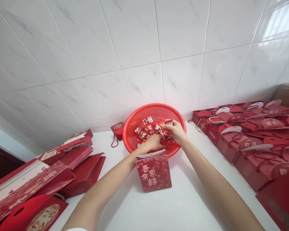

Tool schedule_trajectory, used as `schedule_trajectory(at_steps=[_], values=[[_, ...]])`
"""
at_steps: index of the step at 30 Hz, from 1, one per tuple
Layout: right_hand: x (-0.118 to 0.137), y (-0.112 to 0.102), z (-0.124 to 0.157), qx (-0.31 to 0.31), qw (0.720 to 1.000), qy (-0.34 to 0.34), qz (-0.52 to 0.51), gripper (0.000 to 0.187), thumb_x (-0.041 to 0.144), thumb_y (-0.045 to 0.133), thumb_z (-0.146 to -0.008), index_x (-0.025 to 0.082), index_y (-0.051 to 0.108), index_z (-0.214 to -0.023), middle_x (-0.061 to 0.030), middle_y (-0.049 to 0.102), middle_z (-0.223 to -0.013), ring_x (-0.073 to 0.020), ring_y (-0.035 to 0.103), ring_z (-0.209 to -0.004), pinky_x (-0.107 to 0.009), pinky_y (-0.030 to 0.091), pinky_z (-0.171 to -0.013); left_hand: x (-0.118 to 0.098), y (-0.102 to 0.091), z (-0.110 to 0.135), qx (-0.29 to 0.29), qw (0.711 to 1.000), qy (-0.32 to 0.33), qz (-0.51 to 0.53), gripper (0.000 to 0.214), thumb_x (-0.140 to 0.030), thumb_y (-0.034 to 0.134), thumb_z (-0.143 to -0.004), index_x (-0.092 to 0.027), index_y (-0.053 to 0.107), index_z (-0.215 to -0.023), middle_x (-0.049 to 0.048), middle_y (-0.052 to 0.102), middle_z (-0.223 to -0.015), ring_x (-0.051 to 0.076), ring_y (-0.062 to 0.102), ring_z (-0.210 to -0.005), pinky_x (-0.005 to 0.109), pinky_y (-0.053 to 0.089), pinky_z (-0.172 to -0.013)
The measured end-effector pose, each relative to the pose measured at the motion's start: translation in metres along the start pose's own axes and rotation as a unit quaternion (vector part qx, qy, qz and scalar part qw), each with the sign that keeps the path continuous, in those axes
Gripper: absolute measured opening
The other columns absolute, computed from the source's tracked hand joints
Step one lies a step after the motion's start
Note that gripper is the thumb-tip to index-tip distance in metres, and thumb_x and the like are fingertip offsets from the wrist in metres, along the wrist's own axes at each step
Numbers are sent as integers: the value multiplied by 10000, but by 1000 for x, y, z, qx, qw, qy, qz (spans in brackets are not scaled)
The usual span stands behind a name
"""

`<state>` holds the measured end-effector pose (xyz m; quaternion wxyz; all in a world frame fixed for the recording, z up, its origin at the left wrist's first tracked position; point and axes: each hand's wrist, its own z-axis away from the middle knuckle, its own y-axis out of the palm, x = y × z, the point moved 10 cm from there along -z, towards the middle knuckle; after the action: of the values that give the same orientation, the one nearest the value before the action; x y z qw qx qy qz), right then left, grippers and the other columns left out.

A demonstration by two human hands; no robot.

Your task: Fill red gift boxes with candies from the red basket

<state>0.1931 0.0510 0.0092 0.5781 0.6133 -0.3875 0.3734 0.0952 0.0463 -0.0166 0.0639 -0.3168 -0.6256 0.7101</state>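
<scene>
A red plastic basket (154, 107) stands against the tiled wall, with several red-wrapped candies (141, 132) in it. Both of my hands reach inside. My right hand (175, 131), at the basket's right side, has its fingers closed on red-wrapped candies (162, 127). Lower down among the sweets is my left hand (154, 142), its fingers curled and partly hidden, so what it holds cannot be made out. In front of the basket a red gift box (154, 173) with pale lettering stands upright, its top flap raised close to my left wrist.
Rows of filled-out red gift boxes (245, 150) with cord handles line the right side. Unfolded and partly folded red boxes (55, 173) lie at the left. One small red box (118, 130) with a cord sits left of the basket, on the white table (183, 199).
</scene>
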Motion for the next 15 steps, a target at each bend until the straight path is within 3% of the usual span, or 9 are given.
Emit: schedule_trajectory(at_steps=[5,8,12,15], values=[[2,1,-1,8,1000,-10,1,466,261,825,-500,211,588,-898,35,648,-732,-123,600,-605,-231,484,-503,6,-23,-7,-65,998,10,21,197,-230,592,-800,-146,684,-953,62,713,-860,211,631,-758,307,480,-719],[4,1,-2,7,1000,-13,-2,492,271,839,-481,208,580,-895,33,655,-721,-125,594,-574,-242,483,-497,12,-45,-8,-141,980,27,137,240,-245,575,-844,-148,685,-1033,87,739,-983,243,667,-926,353,511,-854],[10,-2,-4,-9,1000,-20,-21,506,270,860,-455,198,599,-883,33,639,-687,-127,588,-585,-232,465,-480,30,-59,-4,-187,901,24,390,347,-328,704,-785,-135,705,-1073,108,756,-1042,260,687,-1020,411,511,-952],[14,-1,-4,-5,999,-17,-42,463,259,861,-464,193,622,-854,22,651,-702,-123,592,-616,-219,459,-488,34,-62,5,-189,839,16,510,546,-441,813,-675,-134,712,-1116,107,770,-1019,273,713,-983,453,510,-977]])
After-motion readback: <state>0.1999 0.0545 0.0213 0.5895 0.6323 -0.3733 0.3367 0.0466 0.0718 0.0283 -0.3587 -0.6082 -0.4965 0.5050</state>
